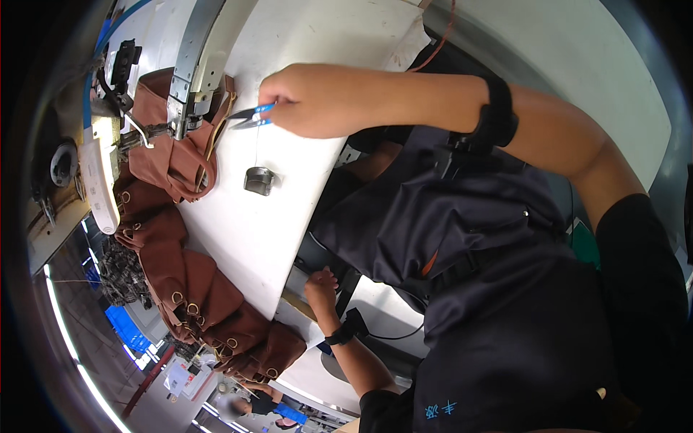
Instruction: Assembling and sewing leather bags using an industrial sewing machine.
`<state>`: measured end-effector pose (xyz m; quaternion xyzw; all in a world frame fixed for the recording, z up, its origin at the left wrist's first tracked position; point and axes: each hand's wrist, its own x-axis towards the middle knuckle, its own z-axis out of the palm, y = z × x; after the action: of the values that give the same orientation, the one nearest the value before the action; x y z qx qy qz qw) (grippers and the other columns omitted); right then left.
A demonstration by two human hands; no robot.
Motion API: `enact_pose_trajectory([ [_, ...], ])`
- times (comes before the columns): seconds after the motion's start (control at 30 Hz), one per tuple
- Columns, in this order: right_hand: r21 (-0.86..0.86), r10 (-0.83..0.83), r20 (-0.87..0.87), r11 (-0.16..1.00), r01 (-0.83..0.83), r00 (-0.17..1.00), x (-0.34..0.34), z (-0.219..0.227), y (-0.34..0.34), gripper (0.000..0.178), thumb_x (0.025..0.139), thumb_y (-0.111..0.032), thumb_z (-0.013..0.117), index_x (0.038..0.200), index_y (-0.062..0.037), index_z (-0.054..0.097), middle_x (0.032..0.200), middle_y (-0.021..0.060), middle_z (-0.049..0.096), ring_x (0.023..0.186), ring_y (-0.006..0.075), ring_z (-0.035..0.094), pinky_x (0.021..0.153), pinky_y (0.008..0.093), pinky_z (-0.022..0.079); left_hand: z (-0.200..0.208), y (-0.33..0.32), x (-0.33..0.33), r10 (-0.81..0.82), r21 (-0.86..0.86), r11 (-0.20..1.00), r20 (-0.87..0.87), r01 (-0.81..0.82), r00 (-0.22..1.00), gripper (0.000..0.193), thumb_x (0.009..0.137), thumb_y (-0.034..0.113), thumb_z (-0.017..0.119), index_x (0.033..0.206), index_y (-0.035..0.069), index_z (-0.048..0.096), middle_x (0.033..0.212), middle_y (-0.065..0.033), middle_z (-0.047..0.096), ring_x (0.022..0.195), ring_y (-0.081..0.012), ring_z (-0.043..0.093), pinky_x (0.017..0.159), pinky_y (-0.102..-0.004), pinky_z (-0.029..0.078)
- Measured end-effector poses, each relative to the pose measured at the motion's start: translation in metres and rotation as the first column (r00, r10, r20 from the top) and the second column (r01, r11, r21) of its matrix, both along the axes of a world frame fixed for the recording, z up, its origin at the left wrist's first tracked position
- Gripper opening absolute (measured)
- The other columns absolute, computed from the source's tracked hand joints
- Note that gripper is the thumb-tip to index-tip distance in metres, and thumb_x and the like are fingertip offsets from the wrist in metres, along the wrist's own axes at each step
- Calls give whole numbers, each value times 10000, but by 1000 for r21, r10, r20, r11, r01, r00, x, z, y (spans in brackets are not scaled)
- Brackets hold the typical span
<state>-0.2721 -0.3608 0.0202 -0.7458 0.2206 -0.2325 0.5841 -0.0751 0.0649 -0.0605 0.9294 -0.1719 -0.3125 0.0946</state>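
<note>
The right hand (299, 101), upper centre of the frame, is closed on the blue-handled thread snips (255, 114), positioned above the white counter (245, 238). The long axis of the snips runs nearly horizontal across the frame, blades parted, tips directed left toward the brown leather piece (170, 162). The left hand (322, 290), lower centre, has curled fingers; whether it grips anything cannot be determined.

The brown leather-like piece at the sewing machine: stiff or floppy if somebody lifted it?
The brown leather-like piece would probably flop, given its soft folds and creases. It seems unlikely to roll, as it lies slumped.
</note>
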Motion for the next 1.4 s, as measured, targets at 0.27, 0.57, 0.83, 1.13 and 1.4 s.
enact_pose_trajectory([
  [0.27, 506, 64, 55, 858, -83, 996, 23, 28, 13, 313, 986, -339, 599, 1022, -40, 685, 712, 3, 530, 600, 95, 465, 518, 288, 374, -10, 1, -1, -60, 55, 997, 105, 54, 993, 408, 930, 346, 672, 756, -22, 703, 627, -130, 687, 563, -207, 677, 578, -346, 526],
  [0.57, 686, -32, 174, 721, -97, 984, 38, 22, 18, 282, 981, -285, 610, 1012, -12, 674, 704, -51, 479, 543, 44, 365, 439, 240, 256, -21, 7, -2, -144, 94, 987, 111, 134, 983, 446, 948, 363, 637, 750, -30, 705, 646, -144, 691, 631, -230, 704, 635, -360, 534],
  [0.83, 778, -24, 218, 608, -159, 976, 40, 26, 12, 218, 951, -209, 595, 980, 0, 652, 661, -44, 459, 500, 50, 330, 440, 246, 229, -26, 3, -3, -162, 88, 984, 85, 155, 983, 428, 956, 340, 627, 792, -45, 715, 686, -128, 710, 637, -184, 709, 606, -323, 538],
  [1.13, 776, -32, 226, 611, -160, 974, 35, 32, 14, 224, 952, -205, 594, 985, 9, 648, 673, -38, 471, 518, 57, 344, 441, 255, 234, -31, 3, -4, -166, 102, 982, 44, 161, 985, 411, 948, 332, 632, 819, -48, 724, 722, -130, 724, 666, -190, 723, 613, -326, 539],
  [1.4, 770, -37, 238, 616, -165, 971, 42, 29, 17, 239, 952, -186, 584, 978, 45, 641, 648, -25, 464, 507, 70, 344, 442, 266, 247, -41, 9, 2, -249, 110, 965, 98, 238, 963, 316, 931, 235, 640, 968, -72, 705, 811, -175, 742, 718, -225, 733, 671, -342, 554],
])
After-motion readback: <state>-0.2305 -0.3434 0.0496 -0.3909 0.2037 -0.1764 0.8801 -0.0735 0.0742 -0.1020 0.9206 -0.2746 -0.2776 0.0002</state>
